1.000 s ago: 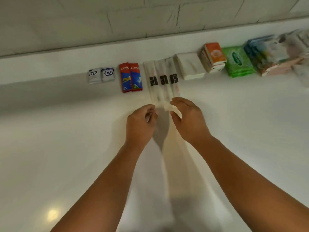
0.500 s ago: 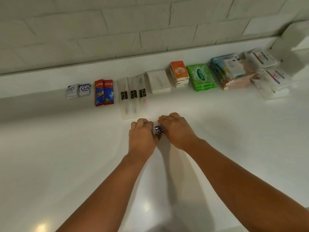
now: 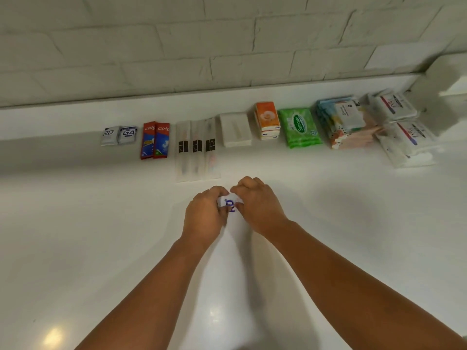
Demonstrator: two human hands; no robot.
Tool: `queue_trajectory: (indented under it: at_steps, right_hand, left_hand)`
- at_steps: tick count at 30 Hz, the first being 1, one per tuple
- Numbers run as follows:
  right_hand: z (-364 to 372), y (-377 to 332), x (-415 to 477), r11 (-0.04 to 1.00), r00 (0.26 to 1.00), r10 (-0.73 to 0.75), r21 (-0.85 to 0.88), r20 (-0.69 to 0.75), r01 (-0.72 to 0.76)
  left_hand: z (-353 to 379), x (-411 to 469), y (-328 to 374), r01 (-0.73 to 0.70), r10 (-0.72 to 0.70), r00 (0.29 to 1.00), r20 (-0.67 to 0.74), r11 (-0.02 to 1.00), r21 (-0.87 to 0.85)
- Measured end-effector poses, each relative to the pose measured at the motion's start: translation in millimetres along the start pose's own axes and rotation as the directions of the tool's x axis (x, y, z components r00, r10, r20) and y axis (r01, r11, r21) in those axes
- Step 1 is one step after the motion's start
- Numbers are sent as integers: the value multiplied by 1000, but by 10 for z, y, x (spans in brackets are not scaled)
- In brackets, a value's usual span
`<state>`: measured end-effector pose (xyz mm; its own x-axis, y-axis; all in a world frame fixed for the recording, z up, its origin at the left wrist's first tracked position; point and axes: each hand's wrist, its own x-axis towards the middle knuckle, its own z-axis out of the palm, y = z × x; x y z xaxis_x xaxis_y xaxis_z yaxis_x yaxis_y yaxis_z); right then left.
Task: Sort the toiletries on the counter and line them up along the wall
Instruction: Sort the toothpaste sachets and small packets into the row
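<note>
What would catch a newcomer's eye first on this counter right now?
Probably the left hand and right hand over the white counter, together pinching a small white sachet with blue print. Behind them, in the row along the wall, colours stand out: red toothpaste boxes at left, orange tissue packs and a green wipes pack at right.

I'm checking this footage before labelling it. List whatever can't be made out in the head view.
- Small white packet, head view: mostly covered by the left hand and right hand, which grip it; only a fragment of blue lettering shows.
- White packs at the far right, head view: blurred, so the print is unreadable.
- White block, head view: cut off by the right edge.
</note>
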<state>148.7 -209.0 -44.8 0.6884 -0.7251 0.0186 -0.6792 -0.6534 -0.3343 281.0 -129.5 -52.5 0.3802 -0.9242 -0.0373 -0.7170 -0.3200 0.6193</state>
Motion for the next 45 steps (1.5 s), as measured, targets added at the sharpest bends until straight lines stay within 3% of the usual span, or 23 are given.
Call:
queue_trajectory:
  at_steps: [6, 10, 15, 18, 26, 28, 30, 35, 38, 45]
  right_hand:
    - [-38, 6, -17, 998, 997, 17, 61, -70, -13]
    - [-8, -114, 32, 954, 992, 107, 287, -63, -85]
    - [43, -470, 240, 805, 969, 244, 553, 23, -216]
    - [73, -785, 438, 664, 952, 282, 691, 122, -285]
    - [280, -1574, 1241, 454, 913, 350, 815, 208, -360]
    - [375, -1712, 1520, 536, 929, 346, 785, 131, -310]
    - [469, -1801, 1801, 707, 951, 308, 672, -13, -219]
    - [599, -1909, 2284, 979, 966, 70, 203, -249, -19]
    - [678, -1872, 2511, 998, 953, -69, -6, -294, 70]
    - [788, -1914, 2856, 982, 966, -143, -151, -216, 112]
  left_hand:
    - [-187, -54, 85, 18, -37, 997, -66, 964, -266]
    - [-381, -29, 63, 55, -97, 991, -91, 920, -387]
    - [-650, 17, -177, 82, -171, 976, -137, 864, -498]
    - [-817, 65, -513, 129, -228, 966, -121, 831, -541]
    - [-1381, 448, -1281, 230, -375, 925, -63, 683, -693]
    - [-1529, 637, -1446, 246, -390, 919, -57, 680, -690]
    - [-1648, 842, -1598, 262, -402, 915, -40, 666, -699]
    - [-1781, 1325, -1902, 313, -448, 894, 20, 591, -744]
    - [-1770, 1527, -1990, 340, -474, 879, 53, 544, -767]
    - [-1682, 1787, -2080, 351, -529, 845, 75, 444, -825]
